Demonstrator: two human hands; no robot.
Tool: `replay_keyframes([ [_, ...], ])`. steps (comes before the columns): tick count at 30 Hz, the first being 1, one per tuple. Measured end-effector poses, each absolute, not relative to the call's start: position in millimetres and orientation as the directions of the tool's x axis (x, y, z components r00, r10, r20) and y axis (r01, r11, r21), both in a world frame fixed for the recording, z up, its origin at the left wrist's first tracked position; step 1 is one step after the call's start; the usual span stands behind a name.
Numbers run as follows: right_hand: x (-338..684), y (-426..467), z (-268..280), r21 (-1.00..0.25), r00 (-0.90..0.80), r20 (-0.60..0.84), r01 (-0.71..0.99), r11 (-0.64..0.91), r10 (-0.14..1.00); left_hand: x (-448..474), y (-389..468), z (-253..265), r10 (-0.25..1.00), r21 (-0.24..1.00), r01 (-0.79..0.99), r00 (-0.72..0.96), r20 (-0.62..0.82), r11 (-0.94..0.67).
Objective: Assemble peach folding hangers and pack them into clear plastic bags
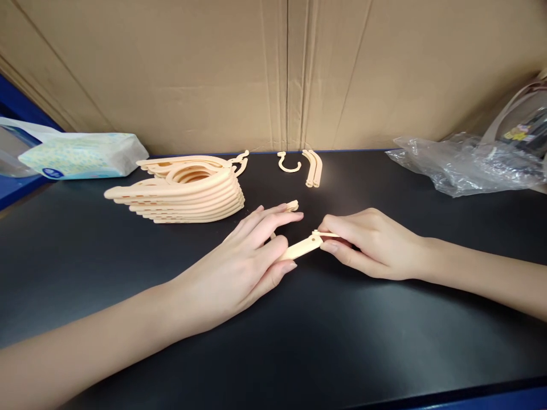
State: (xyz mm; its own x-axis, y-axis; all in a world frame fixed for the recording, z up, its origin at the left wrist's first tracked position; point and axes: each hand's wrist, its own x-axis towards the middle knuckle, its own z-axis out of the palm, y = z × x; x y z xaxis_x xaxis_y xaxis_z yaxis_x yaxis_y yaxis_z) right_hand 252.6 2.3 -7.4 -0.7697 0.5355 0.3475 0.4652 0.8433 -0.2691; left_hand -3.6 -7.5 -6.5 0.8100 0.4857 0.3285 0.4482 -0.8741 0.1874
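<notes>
1. Left hand: fingers curled around a cream hanger piece, which I see between the two hands, over the black tabletop.
2. Right hand: thumb and forefinger pinched on a thin cream part at that piece's end. From my remote view, I cannot tell whether it is fully seated; I judge this unit partly joined.
3. Hanger stack, beyond the left hand: in my judgement, assembled units, hence done.
4. Loose hook, beside two curved arms: lying unjoined, so I count these as remaining.
</notes>
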Motion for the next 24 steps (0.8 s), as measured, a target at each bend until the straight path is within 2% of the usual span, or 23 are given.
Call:
replay_keyframes([
  [8, 251.4, -3.0, -5.6, -0.186, -0.788, 0.319, 0.493, 0.85, 0.527, -3.8, -8.3, -7.3, 0.492, 0.211, 0.445, 0.809, 0.322, -0.87],
  [14, 252.4, -4.0, -5.7, 0.038, -0.802, 0.344, 0.532, 0.846, 0.488, -6.1, -8.0, -9.9, 0.482, 0.225, 0.428, 0.811, 0.331, -0.875],
  [24, 251.7, -3.8, -2.1, 0.366, -0.851, 0.402, 0.487, 0.793, 0.338, -3.6, -7.5, -3.2, 0.473, 0.2, 0.432, 0.839, 0.27, -0.879],
])
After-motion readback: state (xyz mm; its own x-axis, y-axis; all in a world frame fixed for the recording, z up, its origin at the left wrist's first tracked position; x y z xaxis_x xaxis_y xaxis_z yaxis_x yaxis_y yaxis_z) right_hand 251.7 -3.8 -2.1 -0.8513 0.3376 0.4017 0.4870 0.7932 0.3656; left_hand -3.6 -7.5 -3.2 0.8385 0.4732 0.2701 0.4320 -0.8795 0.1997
